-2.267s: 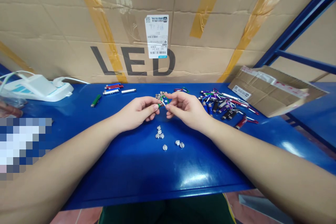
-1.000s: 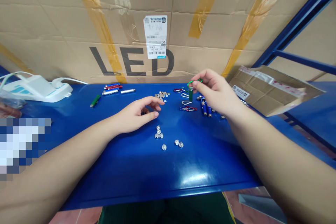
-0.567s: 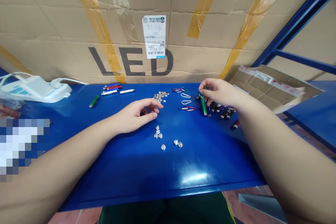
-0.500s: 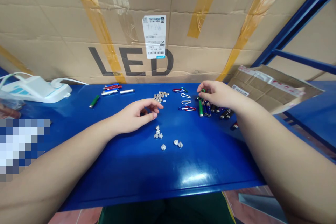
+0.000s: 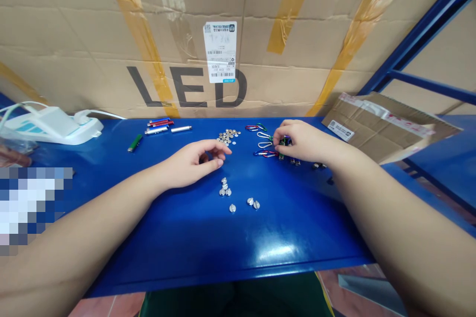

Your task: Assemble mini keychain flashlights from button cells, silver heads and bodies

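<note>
My left hand (image 5: 195, 159) rests on the blue table (image 5: 193, 237) with its fingers loosely spread and nothing seen in it. Just beyond its fingertips lies a heap of button cells (image 5: 228, 134). My right hand (image 5: 303, 141) lies knuckles-up over a pile of small keychain flashlights (image 5: 295, 161). Its fingers curl down onto them, and what they grip is hidden. Loose carabiner clips (image 5: 263, 144) lie just left of that hand. Several small silver caps (image 5: 225, 190) sit in front of my left hand.
A big cardboard box marked LED (image 5: 186, 49) walls off the back of the table. Slim pen lights (image 5: 160, 126) and a green one (image 5: 135, 142) lie at back left beside a white device (image 5: 52, 126). A flat cardboard packet (image 5: 386, 126) sits at right under a blue frame (image 5: 420, 29).
My right hand carried the green flashlight with its clip from the centre to the pile at right and lowered it there. It has since slid left over the pile. My left hand stayed resting.
</note>
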A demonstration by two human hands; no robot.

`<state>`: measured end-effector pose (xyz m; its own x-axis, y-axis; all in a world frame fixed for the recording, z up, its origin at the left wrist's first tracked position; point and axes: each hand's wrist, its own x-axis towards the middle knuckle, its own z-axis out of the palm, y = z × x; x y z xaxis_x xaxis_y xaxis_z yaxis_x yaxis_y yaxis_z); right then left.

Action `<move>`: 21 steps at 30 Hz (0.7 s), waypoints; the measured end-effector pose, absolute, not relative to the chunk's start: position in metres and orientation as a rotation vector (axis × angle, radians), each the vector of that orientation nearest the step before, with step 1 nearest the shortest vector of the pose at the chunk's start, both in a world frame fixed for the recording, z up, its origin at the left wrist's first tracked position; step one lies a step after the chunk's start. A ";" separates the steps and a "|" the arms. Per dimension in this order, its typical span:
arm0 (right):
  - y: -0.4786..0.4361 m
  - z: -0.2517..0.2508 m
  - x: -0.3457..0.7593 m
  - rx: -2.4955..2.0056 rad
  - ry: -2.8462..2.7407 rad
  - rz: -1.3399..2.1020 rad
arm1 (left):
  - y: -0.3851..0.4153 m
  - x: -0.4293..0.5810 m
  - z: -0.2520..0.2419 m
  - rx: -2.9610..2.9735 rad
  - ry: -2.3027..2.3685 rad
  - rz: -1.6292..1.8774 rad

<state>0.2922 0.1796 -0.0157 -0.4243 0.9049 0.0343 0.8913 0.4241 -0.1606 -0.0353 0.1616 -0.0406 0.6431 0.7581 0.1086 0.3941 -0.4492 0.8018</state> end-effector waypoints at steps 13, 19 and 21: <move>0.179 -0.014 0.289 -2.128 -2.466 0.099 | 0.169 -0.039 -0.038 2.351 1.167 0.621; 0.180 -0.015 0.288 -2.206 -2.431 0.040 | 0.185 -0.058 -0.040 2.477 1.614 0.678; 0.179 -0.013 0.286 -2.236 -2.413 -0.001 | 0.192 -0.070 -0.041 2.528 1.851 0.603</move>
<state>0.2857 0.1790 -0.0132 -0.0701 0.9917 -0.1076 0.9916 0.0810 0.1008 -0.0698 0.1916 -0.0405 0.2560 0.9093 0.3280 0.9279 -0.3263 0.1803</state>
